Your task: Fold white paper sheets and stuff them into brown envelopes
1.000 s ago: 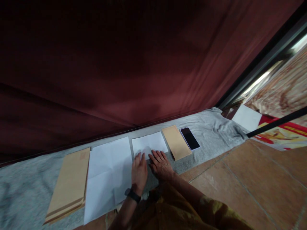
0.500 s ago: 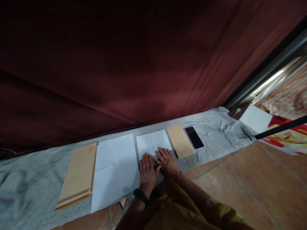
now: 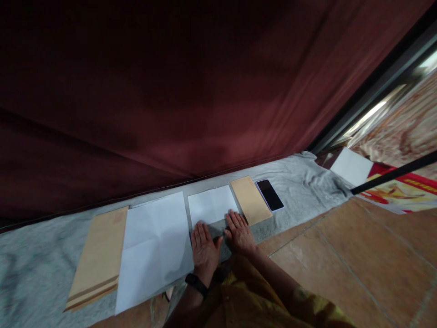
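A folded white sheet of paper lies flat on a grey cloth in front of me. My left hand rests with its fingers stretched out at the sheet's lower left corner. At the lower right corner, my right hand lies flat, fingers extended. To the left are larger white sheets with fold creases, and beyond them a stack of brown envelopes. One brown envelope lies just right of the folded sheet. A phone with a dark screen sits beside that envelope.
A dark red curtain hangs behind the cloth. On the right, a black bar crosses above a red and yellow printed box and a white panel. Brown floor tiles run along the near side.
My hands have moved apart along the lower edge of the folded sheet, the left one leftward. The whole view has shifted slightly, so things sit further left.
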`<state>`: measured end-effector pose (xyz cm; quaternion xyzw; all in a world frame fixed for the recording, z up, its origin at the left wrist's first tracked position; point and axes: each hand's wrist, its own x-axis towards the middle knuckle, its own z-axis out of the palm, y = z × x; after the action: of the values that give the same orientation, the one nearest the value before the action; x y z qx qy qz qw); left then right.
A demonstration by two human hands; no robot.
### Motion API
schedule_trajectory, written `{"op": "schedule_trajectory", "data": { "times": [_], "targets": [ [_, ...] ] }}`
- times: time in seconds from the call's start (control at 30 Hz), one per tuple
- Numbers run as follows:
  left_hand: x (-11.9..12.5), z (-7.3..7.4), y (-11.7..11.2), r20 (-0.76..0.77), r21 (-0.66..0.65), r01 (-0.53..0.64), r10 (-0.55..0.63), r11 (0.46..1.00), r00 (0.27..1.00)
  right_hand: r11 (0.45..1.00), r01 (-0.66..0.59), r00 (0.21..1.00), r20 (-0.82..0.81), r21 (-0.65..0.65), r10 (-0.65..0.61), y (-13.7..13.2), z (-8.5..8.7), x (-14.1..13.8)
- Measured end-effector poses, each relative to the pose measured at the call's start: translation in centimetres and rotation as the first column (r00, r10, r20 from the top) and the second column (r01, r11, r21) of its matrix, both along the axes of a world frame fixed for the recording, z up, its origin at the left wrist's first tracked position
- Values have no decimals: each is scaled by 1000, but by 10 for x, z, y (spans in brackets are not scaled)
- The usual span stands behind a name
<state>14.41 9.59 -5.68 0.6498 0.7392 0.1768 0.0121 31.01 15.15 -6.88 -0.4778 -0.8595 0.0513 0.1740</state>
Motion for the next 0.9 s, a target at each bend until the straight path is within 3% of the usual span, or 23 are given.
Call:
{"op": "schedule_trajectory", "data": {
  "times": [0.13, 0.23, 0.43, 0.77, 0.9],
  "targets": [
    [6, 5, 9, 16, -30, 125, -124, 992, 992, 1000, 12, 1000, 22, -6, -12, 1, -1, -1],
    [5, 0, 11, 10, -28, 157, -157, 987, 988, 999, 38, 999, 38, 11, -39, 0, -3, -1],
    [-7, -12, 2, -64, 43, 111, -108, 993, 992, 988, 133, 990, 38, 81, -136, -8, -6, -6],
    [-11, -5, 5, -146, -33, -19, 14, 999, 989, 960, 275, 960, 36, 60, -277, -17, -9, -15],
    [-17, -3, 7, -164, -57, 2, -11, 998, 986, 974, 221, 973, 54, 56, -224, -12, -3, -24]
  ]
}}
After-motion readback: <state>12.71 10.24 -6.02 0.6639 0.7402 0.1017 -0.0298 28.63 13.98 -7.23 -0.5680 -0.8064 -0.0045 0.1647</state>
